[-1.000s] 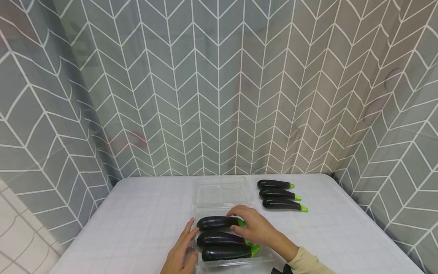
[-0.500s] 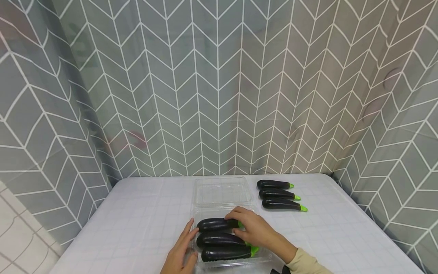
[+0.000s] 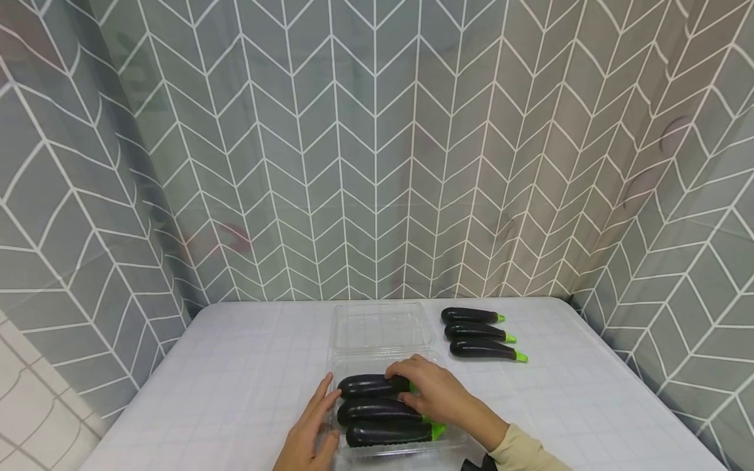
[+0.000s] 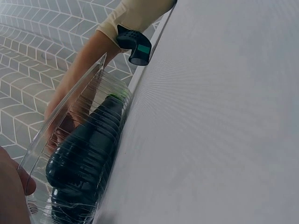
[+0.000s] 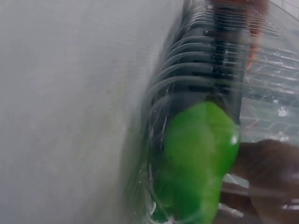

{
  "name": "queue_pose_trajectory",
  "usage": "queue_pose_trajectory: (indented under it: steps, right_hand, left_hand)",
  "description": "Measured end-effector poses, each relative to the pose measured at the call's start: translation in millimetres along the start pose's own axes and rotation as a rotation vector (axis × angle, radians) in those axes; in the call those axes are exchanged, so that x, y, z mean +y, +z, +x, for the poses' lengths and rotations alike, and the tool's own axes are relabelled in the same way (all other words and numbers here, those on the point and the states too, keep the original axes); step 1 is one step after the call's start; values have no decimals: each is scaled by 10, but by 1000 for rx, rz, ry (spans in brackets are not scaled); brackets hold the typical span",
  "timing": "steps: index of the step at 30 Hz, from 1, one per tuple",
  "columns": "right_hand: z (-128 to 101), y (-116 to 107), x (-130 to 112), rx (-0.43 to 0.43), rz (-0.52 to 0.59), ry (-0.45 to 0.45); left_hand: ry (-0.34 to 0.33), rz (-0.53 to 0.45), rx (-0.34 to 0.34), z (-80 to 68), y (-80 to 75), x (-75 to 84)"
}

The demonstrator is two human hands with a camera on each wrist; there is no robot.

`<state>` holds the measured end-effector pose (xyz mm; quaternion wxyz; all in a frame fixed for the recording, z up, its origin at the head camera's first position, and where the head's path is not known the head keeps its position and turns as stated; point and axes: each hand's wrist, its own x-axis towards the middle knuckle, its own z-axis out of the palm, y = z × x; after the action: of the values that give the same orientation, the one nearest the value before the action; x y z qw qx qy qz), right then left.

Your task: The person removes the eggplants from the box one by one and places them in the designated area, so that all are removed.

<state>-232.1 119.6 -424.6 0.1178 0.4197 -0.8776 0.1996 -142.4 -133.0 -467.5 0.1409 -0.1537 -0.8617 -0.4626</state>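
While my left hand lies flat against the box, steadying its left wall, my right hand curls over the top aubergine, seating it beside two others. Next, I judge, comes the spare row on the tabletop.

This looks like a staged recording booth rather than a home. Grey curtains with a white chevron pattern enclose a table under a white gridded cloth filling the lower frame.
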Motion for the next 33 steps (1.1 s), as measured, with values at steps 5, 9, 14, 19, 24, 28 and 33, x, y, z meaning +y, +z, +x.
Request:
queue_pose_trajectory:
  steps: [5, 9, 14, 19, 24, 28, 33]
  right_hand:
    - [15, 5, -2, -7, -20, -10]
    - [14, 19, 3, -15, -40, -4]
    - [-2, 20, -3, -30, -64, 6]
    - [-10, 3, -9, -44, -79, 0]
    - [-13, 19, 4, -15, -67, -13]
    - [-19, 29, 17, 31, -16, -11]
    - [-14, 24, 29, 91, 25, -19]
  left_hand:
    - [-32, -8, -7, 7, -2, 7]
    - [-27, -3, -12, 4, 0, -2]
    - [-2, 7, -22, 0, 0, -19]
    - [9, 16, -36, 3, 2, -26]
    - [-19, -9, -24, -3, 5, -11]
    - [-10, 16, -16, -8, 5, 0]
    - [1, 28, -12, -4, -5, 7]
